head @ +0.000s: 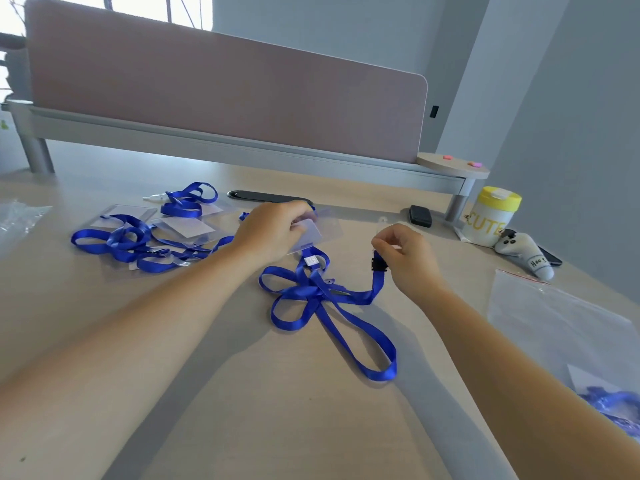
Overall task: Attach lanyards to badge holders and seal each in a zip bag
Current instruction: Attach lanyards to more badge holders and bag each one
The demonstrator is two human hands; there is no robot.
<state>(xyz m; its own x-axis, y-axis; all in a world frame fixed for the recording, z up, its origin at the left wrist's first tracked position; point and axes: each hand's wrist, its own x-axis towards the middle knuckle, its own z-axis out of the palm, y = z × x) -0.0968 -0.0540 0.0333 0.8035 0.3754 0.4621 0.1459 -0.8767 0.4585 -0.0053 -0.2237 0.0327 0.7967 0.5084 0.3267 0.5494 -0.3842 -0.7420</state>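
The table (242, 393) is carrying everything here, with a zip bag (568, 327) lying at its right edge and a heap of spare lanyards and holders (145, 237) sitting off to the left. The blue lanyard (325, 306) is sprawling in loops mid-table. The left hand (273, 230) is pinching a clear badge holder (311, 233) just above those loops, while the right hand (405, 258) is curling its fingers around the lanyard's clip end (378, 263)

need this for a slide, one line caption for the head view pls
Left hand holds a clear badge holder while the right hand pinches the blue lanyard clip end above the desk.
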